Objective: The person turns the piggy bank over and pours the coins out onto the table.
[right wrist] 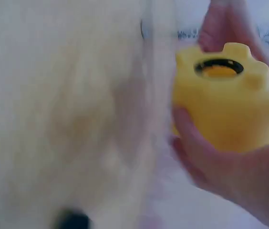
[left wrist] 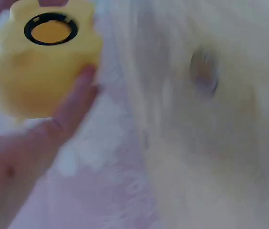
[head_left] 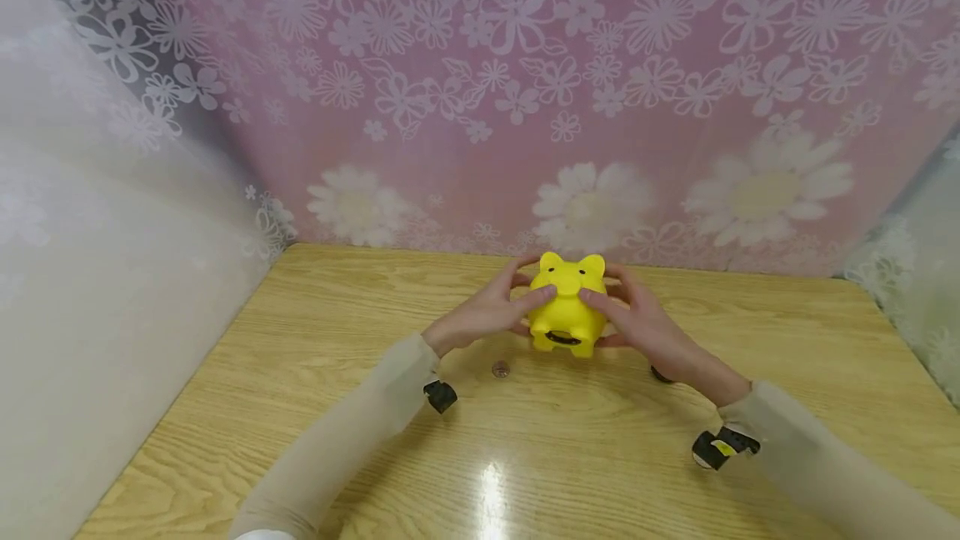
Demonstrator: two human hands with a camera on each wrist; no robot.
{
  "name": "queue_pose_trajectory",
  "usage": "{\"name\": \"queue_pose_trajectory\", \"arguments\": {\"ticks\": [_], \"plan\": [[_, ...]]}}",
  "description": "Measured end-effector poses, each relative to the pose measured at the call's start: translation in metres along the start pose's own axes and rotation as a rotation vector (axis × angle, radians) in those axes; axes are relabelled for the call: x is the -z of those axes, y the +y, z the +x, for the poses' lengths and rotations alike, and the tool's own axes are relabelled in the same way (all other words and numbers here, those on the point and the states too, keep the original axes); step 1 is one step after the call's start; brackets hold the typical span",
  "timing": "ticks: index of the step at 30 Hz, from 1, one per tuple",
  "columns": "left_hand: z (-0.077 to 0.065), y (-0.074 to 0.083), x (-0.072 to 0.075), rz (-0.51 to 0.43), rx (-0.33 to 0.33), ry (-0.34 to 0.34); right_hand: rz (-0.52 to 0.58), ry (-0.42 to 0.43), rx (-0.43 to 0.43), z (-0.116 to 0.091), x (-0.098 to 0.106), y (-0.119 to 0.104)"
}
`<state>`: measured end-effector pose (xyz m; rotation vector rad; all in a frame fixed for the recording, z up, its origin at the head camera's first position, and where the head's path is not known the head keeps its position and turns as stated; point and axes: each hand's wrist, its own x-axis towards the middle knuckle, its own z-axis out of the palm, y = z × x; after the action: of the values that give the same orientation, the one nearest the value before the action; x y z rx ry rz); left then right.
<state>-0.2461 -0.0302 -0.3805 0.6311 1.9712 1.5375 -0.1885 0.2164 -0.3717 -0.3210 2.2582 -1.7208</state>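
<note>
Both hands hold a yellow piggy bank (head_left: 567, 307) near the back of the table, its face towards the head camera. My left hand (head_left: 491, 305) grips its left side, thumb across the front and fingers behind. On the other side my right hand (head_left: 648, 325) grips it likewise. Both wrist views show a black-ringed round opening (left wrist: 53, 29) on its underside, between the feet. A coin (head_left: 500, 369) lies on the table below the left hand. Beneath the right hand is a small dark object (head_left: 661, 374), partly hidden, its kind unclear.
The wooden table (head_left: 360, 298) ends at a pink flowered curtain (head_left: 465, 148) behind the bank. Pale curtains hang at left and right. A black wrist device (head_left: 440, 397) is on the left wrist, and another wrist device (head_left: 720, 448) on the right.
</note>
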Motion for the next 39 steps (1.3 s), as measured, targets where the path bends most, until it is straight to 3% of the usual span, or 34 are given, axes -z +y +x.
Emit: {"name": "queue_pose_trajectory", "arguments": {"ticks": [4, 6, 8, 10, 13, 17, 23, 26, 32, 35, 39], "plan": [[-0.008, 0.013, 0.0, 0.179, -0.362, 0.064, -0.359, 0.163, 0.551, 0.0, 0.004, -0.001], [-0.011, 0.017, -0.001, 0.296, -0.564, 0.088, -0.462, 0.199, 0.824, 0.002, 0.006, 0.0], [-0.014, 0.02, -0.002, 0.415, -0.739, 0.126, -0.518, 0.214, 1.039, 0.006, 0.008, 0.0], [-0.015, 0.02, -0.002, 0.501, -0.855, 0.157, -0.547, 0.218, 1.167, 0.01, 0.008, 0.0], [-0.014, 0.017, -0.003, 0.576, -0.933, 0.194, -0.571, 0.215, 1.241, 0.014, 0.007, 0.001], [-0.013, 0.013, -0.004, 0.634, -0.958, 0.22, -0.606, 0.213, 1.226, 0.013, 0.006, 0.003], [-0.013, 0.012, -0.003, 0.609, -0.902, 0.197, -0.662, 0.241, 1.124, 0.01, 0.008, 0.006], [-0.015, 0.013, -0.003, 0.534, -0.794, 0.189, -0.614, 0.234, 0.979, 0.006, 0.007, 0.005], [-0.015, 0.016, -0.005, 0.371, -0.451, 0.216, -0.404, 0.238, 0.484, 0.0, 0.001, 0.002], [-0.014, 0.016, -0.007, 0.342, -0.359, 0.217, -0.345, 0.222, 0.38, 0.0, 0.0, 0.002], [-0.011, 0.012, -0.008, 0.311, -0.308, 0.206, -0.28, 0.186, 0.298, 0.001, 0.0, 0.003]]}}
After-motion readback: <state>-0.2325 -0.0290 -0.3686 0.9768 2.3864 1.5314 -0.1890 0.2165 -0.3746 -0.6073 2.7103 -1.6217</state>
